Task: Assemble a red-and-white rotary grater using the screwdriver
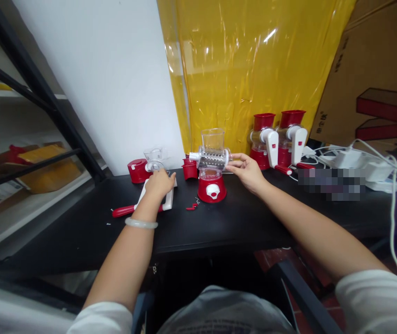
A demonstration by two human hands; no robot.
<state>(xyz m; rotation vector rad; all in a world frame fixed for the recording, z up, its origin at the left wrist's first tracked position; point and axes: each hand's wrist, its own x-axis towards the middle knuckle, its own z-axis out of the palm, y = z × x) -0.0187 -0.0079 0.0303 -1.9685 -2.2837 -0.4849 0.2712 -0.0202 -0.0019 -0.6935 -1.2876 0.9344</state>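
Note:
A rotary grater [212, 186] stands upright on the black table, with a red base, a clear body and a perforated metal drum [212, 160] lying sideways inside. My right hand [249, 172] has its thumb and fingers pinched on the right end of this grater, by the drum. To the left, my left hand [160, 185] is over white crank handles [168, 200] with red grips; its fingertips are hidden, so I cannot tell whether it holds anything. Just beyond it, a second grater body with a red base [137, 170] lies on its side. Small red pieces [192, 207] and screws lie before the upright grater.
A red hopper piece [189, 168] sits behind the upright grater. Two assembled graters with white cranks [272, 146] [298, 144] stand at the back right. White cables and adapters [351, 157] crowd the right side. A yellow sheet [254, 60] hangs behind the table [240, 227].

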